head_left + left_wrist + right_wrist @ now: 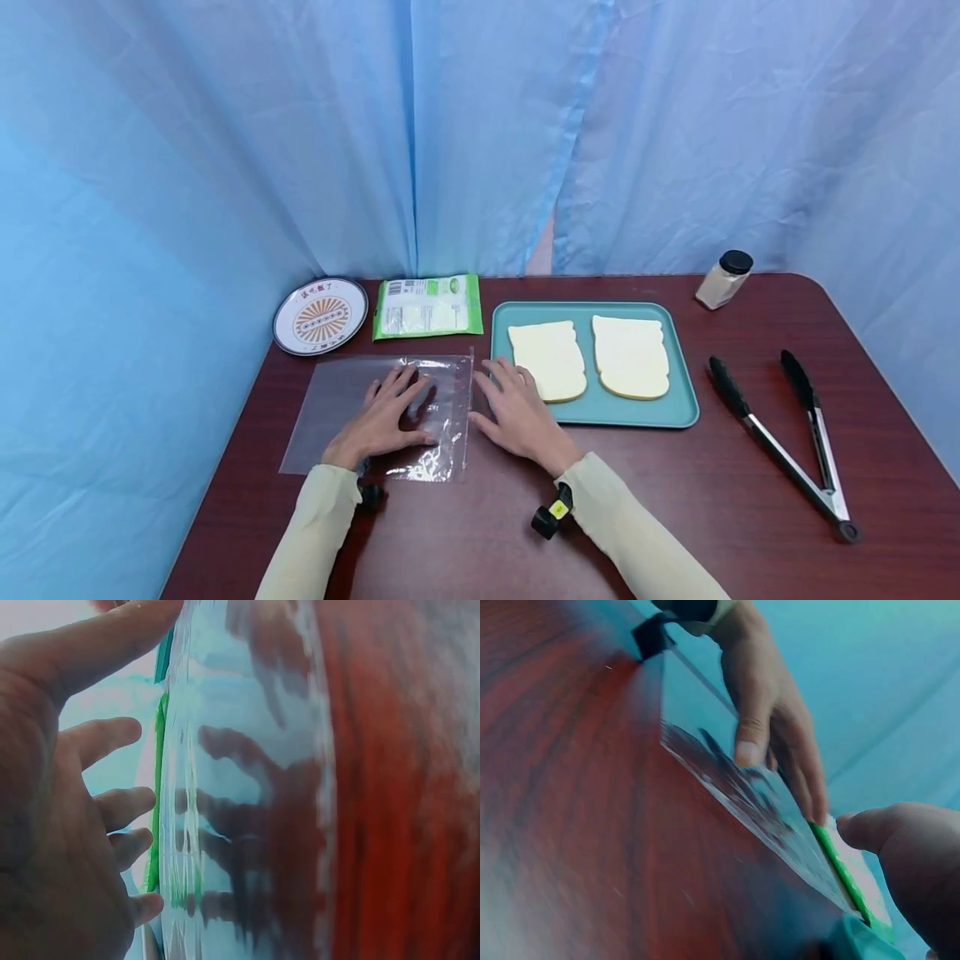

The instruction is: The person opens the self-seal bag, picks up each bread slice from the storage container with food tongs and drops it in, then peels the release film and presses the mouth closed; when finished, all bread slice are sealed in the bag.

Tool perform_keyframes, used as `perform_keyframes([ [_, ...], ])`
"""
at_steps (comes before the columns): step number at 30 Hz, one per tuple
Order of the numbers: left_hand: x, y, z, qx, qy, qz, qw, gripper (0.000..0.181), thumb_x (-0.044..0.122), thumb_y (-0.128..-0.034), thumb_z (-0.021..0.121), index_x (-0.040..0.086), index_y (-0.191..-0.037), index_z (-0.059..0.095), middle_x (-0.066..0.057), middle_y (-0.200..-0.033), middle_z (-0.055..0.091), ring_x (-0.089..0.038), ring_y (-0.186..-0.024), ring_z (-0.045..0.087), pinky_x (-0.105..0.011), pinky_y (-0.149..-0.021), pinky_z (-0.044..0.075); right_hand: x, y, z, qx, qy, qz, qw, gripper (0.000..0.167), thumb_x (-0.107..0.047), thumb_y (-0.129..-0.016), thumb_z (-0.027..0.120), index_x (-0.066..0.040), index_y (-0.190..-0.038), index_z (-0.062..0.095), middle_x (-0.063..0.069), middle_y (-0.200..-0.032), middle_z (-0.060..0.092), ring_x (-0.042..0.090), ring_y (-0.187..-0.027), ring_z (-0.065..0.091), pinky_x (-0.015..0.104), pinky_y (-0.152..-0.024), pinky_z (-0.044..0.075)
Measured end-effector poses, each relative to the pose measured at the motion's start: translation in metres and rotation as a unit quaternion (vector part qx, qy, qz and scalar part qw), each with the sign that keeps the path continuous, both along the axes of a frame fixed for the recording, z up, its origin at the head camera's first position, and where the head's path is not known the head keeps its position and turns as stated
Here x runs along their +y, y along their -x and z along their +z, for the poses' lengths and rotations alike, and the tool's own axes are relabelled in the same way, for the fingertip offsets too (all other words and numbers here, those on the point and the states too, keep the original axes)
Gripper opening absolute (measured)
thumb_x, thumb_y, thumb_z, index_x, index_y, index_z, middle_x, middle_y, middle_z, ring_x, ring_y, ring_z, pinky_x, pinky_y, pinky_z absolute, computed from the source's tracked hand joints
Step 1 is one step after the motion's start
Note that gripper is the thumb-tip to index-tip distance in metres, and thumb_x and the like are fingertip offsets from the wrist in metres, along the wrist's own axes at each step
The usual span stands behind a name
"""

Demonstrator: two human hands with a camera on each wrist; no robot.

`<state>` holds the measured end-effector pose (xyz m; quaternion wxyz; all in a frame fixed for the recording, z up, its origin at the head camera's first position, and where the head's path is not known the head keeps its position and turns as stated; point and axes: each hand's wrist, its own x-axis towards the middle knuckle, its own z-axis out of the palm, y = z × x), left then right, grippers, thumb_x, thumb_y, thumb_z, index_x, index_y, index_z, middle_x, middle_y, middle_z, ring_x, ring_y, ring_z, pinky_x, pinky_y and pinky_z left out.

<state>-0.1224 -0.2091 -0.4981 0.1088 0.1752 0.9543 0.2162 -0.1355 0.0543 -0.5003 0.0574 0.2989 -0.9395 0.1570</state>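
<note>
On the bench, the bag seems unfilled, left hand and right hand fingers spread, bread lying on its tray.

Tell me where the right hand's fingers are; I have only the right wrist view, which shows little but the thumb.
Observer: In the head view, the right hand has its fingers overlapping the left edge of the tray.
Operator: Report what the tray holds.
Observer: Two bread slices, side by side.
Operator: Check past the far left corner of the bag.
Observer: A patterned plate sits there.
</note>
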Motion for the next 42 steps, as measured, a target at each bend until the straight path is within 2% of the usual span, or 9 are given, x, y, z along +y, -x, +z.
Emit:
perform_keyframes([
  [8,0.002,0.002,-0.004,-0.010,-0.009,-0.008,0.9999,0.095,0.049,-0.0814,0.080,0.019,-0.158,0.032,-0.015,-0.169,0.016,-0.041,-0.157,0.009,-0.071,-0.122,0.012,-0.019,-0.007,-0.010,0.025,-0.054,0.031,0.9977,0.057,-0.048,-0.099,0.057,-0.009,-0.141,0.056,0.015,-0.150,0.051,0.034,-0.147,0.040,0.058,-0.117,0.036],
  [18,0.005,0.004,-0.009,0.010,-0.078,0.004,0.9969,0.085,0.042,-0.0850,0.078,0.016,-0.155,0.039,-0.018,-0.166,0.026,-0.043,-0.156,0.014,-0.072,-0.120,0.012,-0.021,-0.010,-0.024,0.024,-0.072,0.037,0.9964,0.056,-0.048,-0.100,0.055,-0.010,-0.141,0.056,0.013,-0.150,0.052,0.035,-0.145,0.042,0.057,-0.117,0.035],
  [21,0.006,0.004,-0.009,0.012,-0.087,0.000,0.9961,0.084,0.040,-0.0847,0.079,0.014,-0.154,0.040,-0.019,-0.165,0.026,-0.043,-0.156,0.015,-0.073,-0.120,0.012,-0.021,-0.010,-0.026,0.025,-0.072,0.038,0.9964,0.055,-0.048,-0.100,0.055,-0.011,-0.140,0.057,0.013,-0.149,0.052,0.035,-0.145,0.041,0.056,-0.116,0.036],
  [29,0.005,0.004,-0.011,0.042,-0.064,-0.011,0.9970,0.081,0.037,-0.0839,0.080,0.013,-0.152,0.044,-0.021,-0.164,0.029,-0.045,-0.154,0.018,-0.074,-0.119,0.014,-0.022,-0.010,-0.028,0.028,-0.073,0.036,0.9963,0.052,-0.049,-0.100,0.054,-0.012,-0.137,0.059,0.013,-0.150,0.051,0.034,-0.145,0.041,0.056,-0.116,0.035],
  [35,0.004,0.004,-0.019,0.076,-0.030,-0.016,0.9965,0.077,0.041,-0.0838,0.080,0.014,-0.149,0.049,-0.020,-0.162,0.033,-0.043,-0.154,0.022,-0.072,-0.118,0.018,-0.022,-0.011,-0.027,0.041,-0.077,0.036,0.9956,0.051,-0.049,-0.099,0.056,-0.013,-0.135,0.061,0.013,-0.148,0.053,0.033,-0.143,0.043,0.056,-0.114,0.037],
  [42,0.003,0.004,-0.023,0.080,-0.024,-0.024,0.9962,0.069,0.044,-0.0836,0.079,0.021,-0.144,0.056,-0.018,-0.163,0.033,-0.041,-0.155,0.022,-0.072,-0.120,0.016,-0.024,-0.010,-0.027,0.046,-0.079,0.040,0.9950,0.050,-0.050,-0.099,0.055,-0.014,-0.134,0.061,0.012,-0.148,0.052,0.033,-0.142,0.043,0.055,-0.114,0.037],
])
